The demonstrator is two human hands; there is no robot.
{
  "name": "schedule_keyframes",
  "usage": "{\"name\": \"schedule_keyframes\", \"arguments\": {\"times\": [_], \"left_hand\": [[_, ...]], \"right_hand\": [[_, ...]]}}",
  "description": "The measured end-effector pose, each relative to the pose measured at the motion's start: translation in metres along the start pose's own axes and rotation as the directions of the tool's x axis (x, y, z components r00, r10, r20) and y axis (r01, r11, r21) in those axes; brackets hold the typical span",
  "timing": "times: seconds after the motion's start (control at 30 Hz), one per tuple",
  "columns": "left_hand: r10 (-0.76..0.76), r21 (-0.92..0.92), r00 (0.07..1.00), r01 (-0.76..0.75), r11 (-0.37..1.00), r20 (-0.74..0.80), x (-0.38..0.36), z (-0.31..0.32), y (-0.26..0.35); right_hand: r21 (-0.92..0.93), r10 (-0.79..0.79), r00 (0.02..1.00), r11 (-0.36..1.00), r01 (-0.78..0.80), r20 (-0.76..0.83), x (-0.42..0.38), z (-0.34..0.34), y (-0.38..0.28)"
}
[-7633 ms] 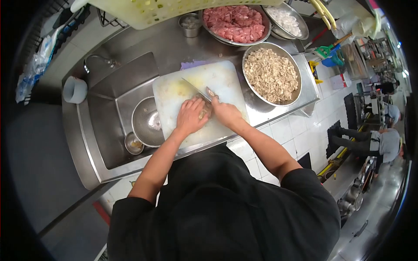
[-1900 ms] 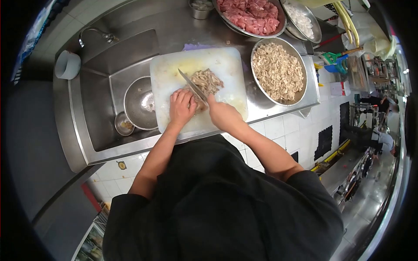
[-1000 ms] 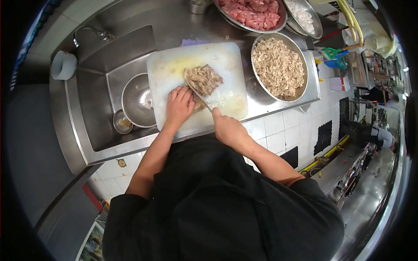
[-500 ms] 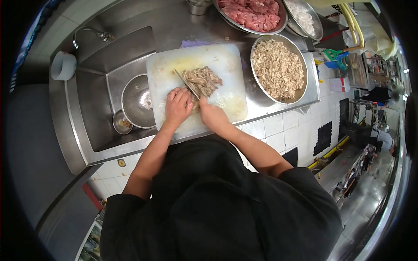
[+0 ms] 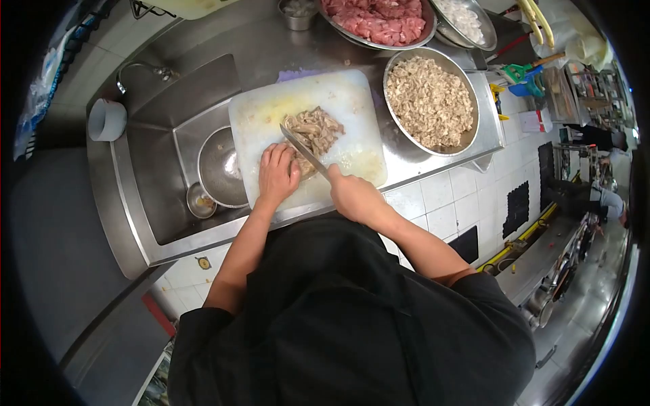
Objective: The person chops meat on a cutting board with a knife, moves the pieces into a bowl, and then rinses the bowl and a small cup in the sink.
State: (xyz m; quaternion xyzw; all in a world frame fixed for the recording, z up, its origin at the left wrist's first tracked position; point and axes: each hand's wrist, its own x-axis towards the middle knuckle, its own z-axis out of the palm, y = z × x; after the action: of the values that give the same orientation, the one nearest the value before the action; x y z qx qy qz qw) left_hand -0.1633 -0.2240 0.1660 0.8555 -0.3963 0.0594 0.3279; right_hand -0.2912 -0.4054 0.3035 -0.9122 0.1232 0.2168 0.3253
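My right hand (image 5: 357,197) is wrapped round the handle of a kitchen knife (image 5: 302,148). The blade slants up and left across a heap of brownish sliced meat (image 5: 317,128), which looks cooked. Close to the blade's left side, my left hand (image 5: 277,177) has its fingers bent and pressed together, holding down meat at the near edge of the heap. That meat is partly hidden by the hand and blade. Under everything lies a white, yellow-stained cutting board (image 5: 257,108), bridging the sink's edge and the steel counter.
Right of the board stands a bowl of chopped meat (image 5: 430,101). Behind it are a bowl of raw pink meat (image 5: 379,20) and a bowl of white pieces (image 5: 460,20). A large pan (image 5: 215,169) and a small bowl (image 5: 201,201) sit in the sink (image 5: 159,159).
My right hand has drawn the knife right and slightly down, and the blade now shows its broad side. My left hand stays by the meat. The whole view has shifted a little.
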Motion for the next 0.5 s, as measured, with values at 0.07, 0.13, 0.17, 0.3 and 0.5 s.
{"name": "schedule_keyframes", "arguments": {"times": [0.07, 0.13, 0.17, 0.3, 0.5], "left_hand": [[0.035, -0.009, 0.999, -0.035, 0.999, 0.008, -0.001, 0.003, -0.006], [0.026, -0.013, 1.0, -0.026, 1.0, 0.001, -0.001, 0.004, -0.005], [0.024, -0.01, 1.0, -0.025, 1.0, -0.013, 0.001, 0.004, -0.005], [0.045, -0.033, 0.999, -0.045, 0.998, -0.024, 0.002, 0.003, -0.007], [0.011, -0.024, 1.0, -0.011, 1.0, -0.007, 0.003, 0.007, -0.013]], "right_hand": [[-0.012, 0.018, 0.998, 1.0, -0.017, 0.058, -0.011, -0.005, -0.007], [-0.02, 0.041, 0.995, 0.999, -0.039, 0.087, -0.015, -0.002, -0.012], [-0.029, 0.057, 0.993, 0.998, -0.054, 0.107, -0.015, 0.0, -0.014], [-0.026, -0.022, 1.0, 0.999, 0.022, -0.003, 0.027, 0.027, -0.013], [0.06, -0.006, 1.0, 0.998, 0.007, -0.02, 0.034, 0.028, -0.008]]}}
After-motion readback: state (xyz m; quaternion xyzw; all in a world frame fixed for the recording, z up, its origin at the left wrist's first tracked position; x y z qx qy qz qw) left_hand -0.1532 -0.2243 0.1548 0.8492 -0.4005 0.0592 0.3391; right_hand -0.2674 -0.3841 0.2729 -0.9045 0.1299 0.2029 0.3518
